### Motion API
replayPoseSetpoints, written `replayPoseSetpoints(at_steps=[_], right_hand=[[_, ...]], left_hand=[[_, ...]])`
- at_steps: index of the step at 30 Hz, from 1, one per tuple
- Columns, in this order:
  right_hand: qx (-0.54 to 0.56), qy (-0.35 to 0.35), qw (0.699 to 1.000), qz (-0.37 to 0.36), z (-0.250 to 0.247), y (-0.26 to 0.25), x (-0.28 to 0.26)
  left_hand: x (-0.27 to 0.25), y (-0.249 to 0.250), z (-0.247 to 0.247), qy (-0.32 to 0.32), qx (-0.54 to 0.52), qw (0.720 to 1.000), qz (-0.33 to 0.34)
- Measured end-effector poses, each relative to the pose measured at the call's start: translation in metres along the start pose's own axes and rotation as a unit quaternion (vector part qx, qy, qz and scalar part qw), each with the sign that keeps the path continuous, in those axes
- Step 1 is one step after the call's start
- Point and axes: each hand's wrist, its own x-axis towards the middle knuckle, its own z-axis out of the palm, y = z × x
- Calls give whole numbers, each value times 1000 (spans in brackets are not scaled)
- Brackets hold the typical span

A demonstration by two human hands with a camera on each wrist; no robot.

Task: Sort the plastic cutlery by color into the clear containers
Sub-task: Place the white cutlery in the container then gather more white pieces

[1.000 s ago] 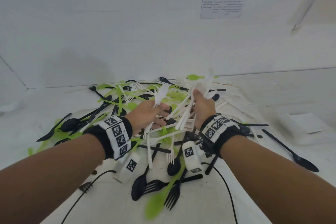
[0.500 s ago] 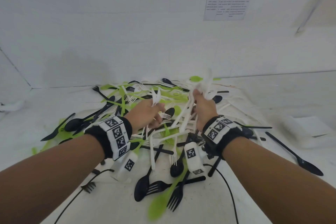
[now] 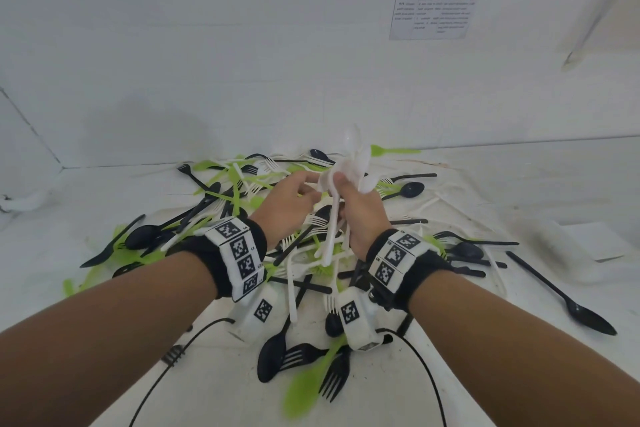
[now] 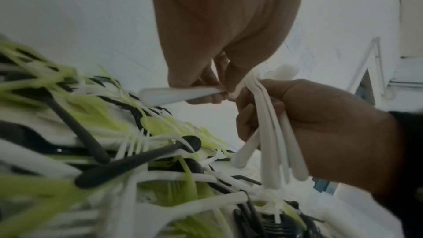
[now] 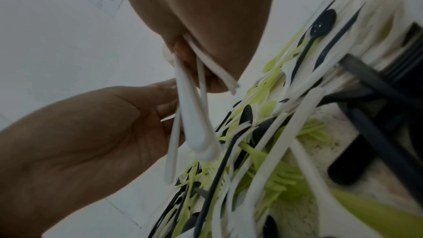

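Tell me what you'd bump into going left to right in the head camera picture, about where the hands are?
Black spoon → left hand → white cutlery bundle → right hand → another black spoon.

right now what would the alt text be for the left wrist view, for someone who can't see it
A right hand grips a bundle of white cutlery, handles hanging down, while the left hand pinches one more white piece beside the bundle. Below them lies a blurred heap of green, black and white cutlery against a white wall.
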Motion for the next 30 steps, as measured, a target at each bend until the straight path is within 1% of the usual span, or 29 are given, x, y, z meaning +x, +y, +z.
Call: replayPoseSetpoints(at_steps=[3,6,9,12,16,18,20,22,24,26,27,28,30], right_hand=[[17,1,1000,2,0,-1,0],[37,-26,999,-8,2,-5,-3],[35,-51,998,-23,4,-7,-7],[8,-75,997,-5,7,0,-7],[-9,-91,995,34,11,6,-8],[0,-100,994,53,12,7,-8],[16,-108,992,68,10,8,-8],[24,-110,990,80,7,7,-8],[38,-84,991,100,6,3,-6],[48,-56,991,111,1,-1,-3],[42,-58,992,108,-1,-2,-2],[31,-69,992,104,-1,-3,-3],[10,-107,991,85,1,-3,-7]], left_hand=[[-4,3,2,-26,-94,995,-8],[-9,8,6,-52,-189,980,-41],[-9,14,4,-51,-267,960,-65],[-6,17,-3,-50,-328,941,-70],[-1,13,-7,-103,-366,920,-93],[-1,11,-8,-131,-341,925,-102],[1,11,-7,-134,-332,927,-113],[3,10,-7,-103,-347,922,-136],[7,6,-8,-30,-340,929,-146],[14,-1,-11,51,-306,941,-133],[18,-4,-12,81,-297,944,-120],[22,-7,-14,103,-298,943,-112],[26,-5,-15,99,-322,935,-106]])
